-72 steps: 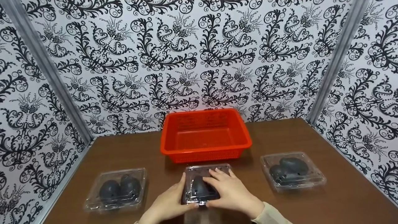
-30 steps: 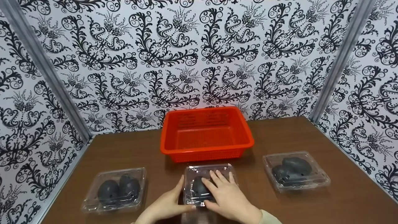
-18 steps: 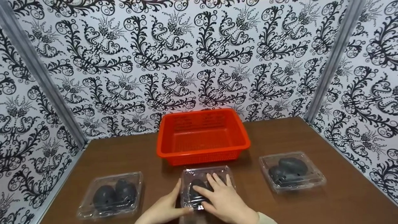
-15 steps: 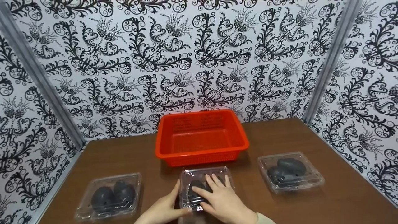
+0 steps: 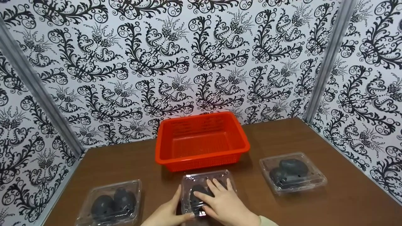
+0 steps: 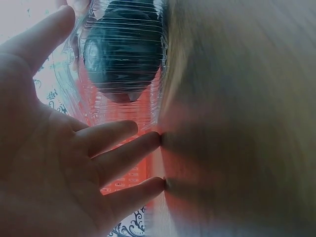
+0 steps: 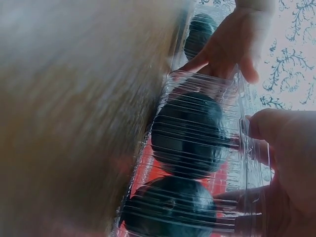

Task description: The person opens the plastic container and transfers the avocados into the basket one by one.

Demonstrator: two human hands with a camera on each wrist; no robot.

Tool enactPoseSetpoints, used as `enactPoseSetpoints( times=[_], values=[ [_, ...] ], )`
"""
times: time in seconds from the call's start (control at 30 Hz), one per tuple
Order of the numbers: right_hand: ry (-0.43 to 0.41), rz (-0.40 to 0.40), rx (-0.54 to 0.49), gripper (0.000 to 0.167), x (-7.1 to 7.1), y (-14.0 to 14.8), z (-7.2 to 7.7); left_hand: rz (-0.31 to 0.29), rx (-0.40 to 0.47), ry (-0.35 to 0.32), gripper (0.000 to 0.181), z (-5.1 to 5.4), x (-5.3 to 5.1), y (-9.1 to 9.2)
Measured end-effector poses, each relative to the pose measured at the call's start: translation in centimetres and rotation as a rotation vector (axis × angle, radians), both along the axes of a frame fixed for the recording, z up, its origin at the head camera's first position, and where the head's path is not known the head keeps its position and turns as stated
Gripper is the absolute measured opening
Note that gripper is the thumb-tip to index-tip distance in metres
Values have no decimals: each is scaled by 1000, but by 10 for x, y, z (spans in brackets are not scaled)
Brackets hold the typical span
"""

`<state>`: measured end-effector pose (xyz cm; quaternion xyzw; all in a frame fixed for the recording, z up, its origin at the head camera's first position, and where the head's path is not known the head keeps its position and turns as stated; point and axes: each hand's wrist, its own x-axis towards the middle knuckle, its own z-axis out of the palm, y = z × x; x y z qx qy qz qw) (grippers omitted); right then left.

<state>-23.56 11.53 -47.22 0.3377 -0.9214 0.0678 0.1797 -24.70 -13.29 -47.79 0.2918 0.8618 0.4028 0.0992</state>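
Note:
A clear plastic clamshell box (image 5: 201, 176) with dark green avocado-like fruits (image 7: 190, 133) inside sits on the table in front of the basket, its lid down. My right hand (image 5: 224, 204) lies on top of the lid with fingers spread, the thumb at the box's near edge. At the box's left side is my left hand (image 5: 168, 212), fingers straight and apart, its thumb by the near left corner. In the left wrist view, some fingertips (image 6: 155, 139) of that hand touch the tabletop. My right fingers partly cover the fruit in the head view.
A red plastic basket (image 5: 201, 161) stands behind the box, nothing seen in it. Similar clamshells with dark fruits lie to the left (image 5: 132, 185) and right (image 5: 309, 185) on the brown table (image 5: 267, 131). Patterned walls (image 5: 201, 62) close off the back and sides.
The head view has shifted slightly. My right fingers have slid a little left and nearer on the lid. The left hand stays beside the box; the other boxes and basket have not moved.

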Motion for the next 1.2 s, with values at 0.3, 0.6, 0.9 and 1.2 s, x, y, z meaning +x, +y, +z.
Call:
enactPoseSetpoints(
  times=[0.3,0.6,0.9,1.2],
  values=[
    [-79,-16,-64,45,3,2,5,48,-93,54,106,2,6,5],
    [-29,-32,-74,43,7,2,4,62,-113,82,104,3,7,9],
    [-32,-21,-84,42,7,-1,4,95,-115,49,105,7,11,7],
    [-9,7,-104,42,5,0,0,108,-112,47,107,3,10,7]
  ],
)
